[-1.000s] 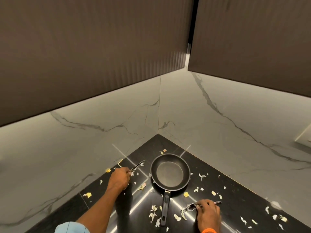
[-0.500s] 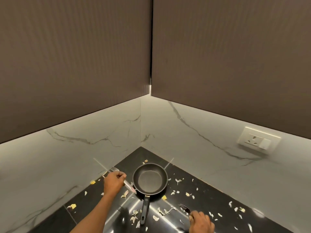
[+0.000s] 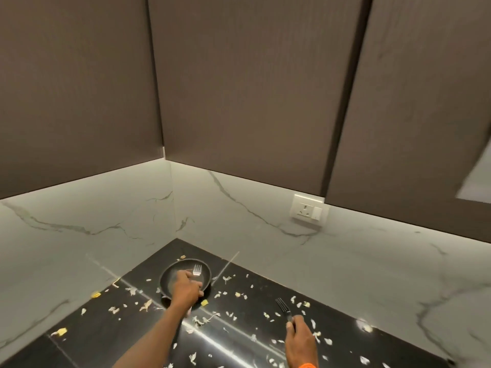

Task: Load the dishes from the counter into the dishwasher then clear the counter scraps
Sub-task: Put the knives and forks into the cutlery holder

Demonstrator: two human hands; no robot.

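A small black frying pan sits in the corner of the glossy black counter. My left hand is over the pan and grips a silver fork with its tines pointing up and away. It covers the pan's near rim and handle. To the right, my right hand holds a second fork, tines pointing up-left above the counter. Pale and yellow food scraps lie scattered over the counter around both hands.
White marble backsplash walls meet at the corner behind the pan. Dark wall cabinets hang low above. A white wall socket sits on the right wall. More scraps lie at the counter's left.
My left hand has moved right with its fork, from beside the pan to over it. My right hand has lifted its fork further off the counter. The view has swung to the right.
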